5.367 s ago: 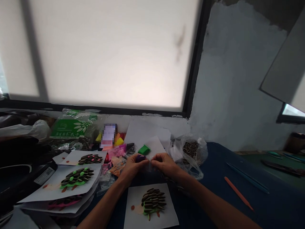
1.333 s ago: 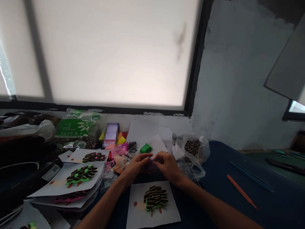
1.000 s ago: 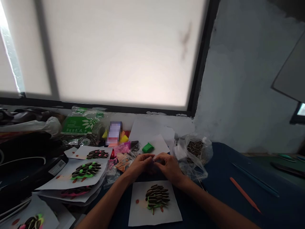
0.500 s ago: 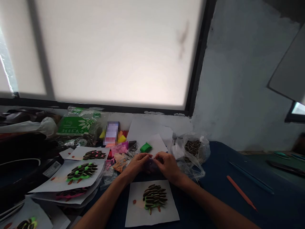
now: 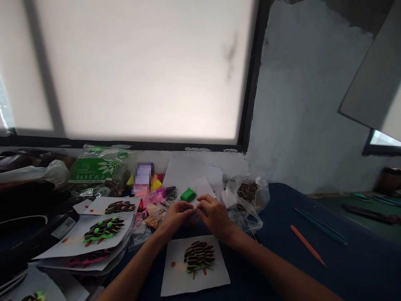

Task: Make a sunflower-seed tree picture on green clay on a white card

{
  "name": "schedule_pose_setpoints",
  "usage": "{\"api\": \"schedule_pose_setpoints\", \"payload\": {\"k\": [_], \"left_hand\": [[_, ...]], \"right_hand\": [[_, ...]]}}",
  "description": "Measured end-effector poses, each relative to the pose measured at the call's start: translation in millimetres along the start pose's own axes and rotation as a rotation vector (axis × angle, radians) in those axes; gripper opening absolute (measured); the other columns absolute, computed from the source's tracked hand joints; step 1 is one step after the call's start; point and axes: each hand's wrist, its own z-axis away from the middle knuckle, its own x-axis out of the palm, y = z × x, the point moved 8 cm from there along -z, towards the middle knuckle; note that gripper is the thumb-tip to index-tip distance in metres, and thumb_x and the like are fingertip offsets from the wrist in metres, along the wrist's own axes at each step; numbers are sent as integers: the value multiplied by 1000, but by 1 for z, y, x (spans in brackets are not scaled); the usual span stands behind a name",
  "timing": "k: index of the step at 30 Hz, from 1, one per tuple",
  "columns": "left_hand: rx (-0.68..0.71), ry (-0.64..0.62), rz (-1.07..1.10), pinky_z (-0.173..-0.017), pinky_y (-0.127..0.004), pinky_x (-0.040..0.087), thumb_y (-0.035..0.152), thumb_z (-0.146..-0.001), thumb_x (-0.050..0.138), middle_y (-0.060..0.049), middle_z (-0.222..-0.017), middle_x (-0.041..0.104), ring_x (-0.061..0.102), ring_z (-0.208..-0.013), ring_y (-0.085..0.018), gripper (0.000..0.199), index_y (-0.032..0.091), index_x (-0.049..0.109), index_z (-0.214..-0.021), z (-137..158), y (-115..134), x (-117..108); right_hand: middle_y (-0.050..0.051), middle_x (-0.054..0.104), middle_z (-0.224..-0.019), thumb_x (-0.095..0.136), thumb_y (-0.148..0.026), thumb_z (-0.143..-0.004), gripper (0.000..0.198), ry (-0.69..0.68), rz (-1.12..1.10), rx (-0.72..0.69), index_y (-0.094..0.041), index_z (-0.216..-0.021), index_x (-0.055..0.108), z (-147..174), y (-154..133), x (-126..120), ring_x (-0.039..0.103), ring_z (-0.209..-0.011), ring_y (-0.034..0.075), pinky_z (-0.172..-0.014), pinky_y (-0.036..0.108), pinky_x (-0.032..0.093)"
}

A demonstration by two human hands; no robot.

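Note:
My left hand (image 5: 176,216) and my right hand (image 5: 216,218) meet above the table, fingertips pinched close together. Between them is something small and purplish, too dim to make out. Just below lies a white paper sheet (image 5: 175,281) bearing a hedgehog picture (image 5: 199,256), its back covered with dark striped sunflower seeds over green clay. Beyond my fingers sits a green block of clay (image 5: 188,195). Beside my left hand are orange clay (image 5: 154,214) and pink clay (image 5: 156,196) in clear plastic wrappers.
Finished-looking hedgehog sheets (image 5: 108,229) are stacked at left, near a green seed bag (image 5: 94,167). A phone (image 5: 143,177) leans at the back. An open plastic bag of seeds (image 5: 248,192) stands right of my hands. An orange tool (image 5: 307,244) and blue tool (image 5: 320,225) lie farther right.
The view has shifted slightly to the right. My fingertips are still together, and the purplish thing between them shows less than before. The hedgehog sheet stays in front of me.

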Motion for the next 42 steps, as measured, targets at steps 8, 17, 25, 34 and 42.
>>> {"api": "schedule_pose_setpoints", "payload": {"k": [8,17,25,34,42], "left_hand": [[-10,117,33,-42,-21,44,40,-63,75,-2,-61,69,61,-47,-14,37,15,64,-88,4,8,-13],[3,141,49,-37,-20,33,63,-57,77,6,-42,49,45,-35,-8,50,18,55,-57,0,6,-16],[18,141,-8,-36,-23,30,68,-68,66,8,-33,42,43,-30,-11,51,17,64,-66,-2,2,-22],[12,167,-63,-35,-22,28,67,-70,66,6,-34,47,46,-31,-12,52,15,67,-68,1,1,-21],[10,169,-82,-33,-21,24,66,-72,65,8,-32,41,43,-29,-11,50,16,64,-66,0,0,-20]], "right_hand": [[5,71,-72,56,-27,-90,22,-14,-326,173,-15,-77,69,-9,14,-10,63,-61,16,-59,25,50],[2,71,-70,71,-26,-74,17,-161,-582,380,-15,-86,76,-6,36,18,59,-57,11,-55,22,48],[2,71,-75,69,-25,-76,19,-242,-629,424,-14,-91,76,-3,23,18,60,-59,10,-59,23,48],[-1,63,-64,69,-38,-80,23,-245,-560,403,-15,-74,65,21,13,-2,52,-52,10,-49,22,41],[-1,59,-61,63,-35,-87,27,-225,-468,317,-18,-66,63,32,3,-6,52,-55,13,-54,26,43]]}}
